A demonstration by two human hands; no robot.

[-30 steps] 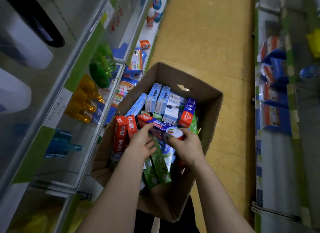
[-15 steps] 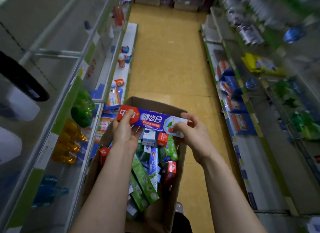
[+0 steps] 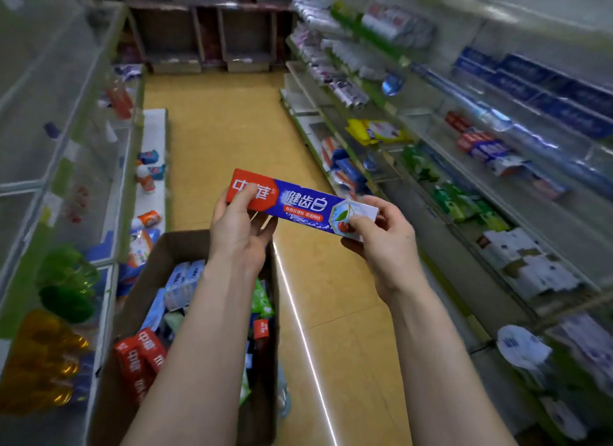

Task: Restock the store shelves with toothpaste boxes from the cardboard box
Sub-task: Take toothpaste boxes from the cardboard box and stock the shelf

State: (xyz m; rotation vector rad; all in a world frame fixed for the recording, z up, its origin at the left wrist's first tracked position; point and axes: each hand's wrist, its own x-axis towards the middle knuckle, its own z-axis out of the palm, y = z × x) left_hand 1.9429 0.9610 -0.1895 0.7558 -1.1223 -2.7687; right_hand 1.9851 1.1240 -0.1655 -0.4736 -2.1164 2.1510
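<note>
A long red, blue and white toothpaste box [image 3: 303, 205] is held level in the air above the aisle floor. My left hand [image 3: 240, 233] grips its red left end, and my right hand [image 3: 381, 243] pinches its white right end. Below my left forearm stands the open cardboard box [image 3: 149, 266], with several toothpaste boxes inside: red ones [image 3: 141, 359] at its near left, pale blue ones [image 3: 184, 279] further back, green ones by the right wall. The right-hand shelves [image 3: 481, 213] carry red, blue and green toothpaste boxes [image 3: 481, 147].
Shelves [image 3: 83, 180] on the left hold green and yellow bottles [image 3: 63, 299] and small packets. A yellow floor aisle [image 3: 225, 127] runs ahead to dark cabinets [image 3: 212, 37] at the far end. White packs [image 3: 527, 263] lie on the lower right shelf.
Both hands have lifted the toothpaste box out of the cardboard box and carried it up and to the right. The view has swung up from the box toward the right-hand shelves.
</note>
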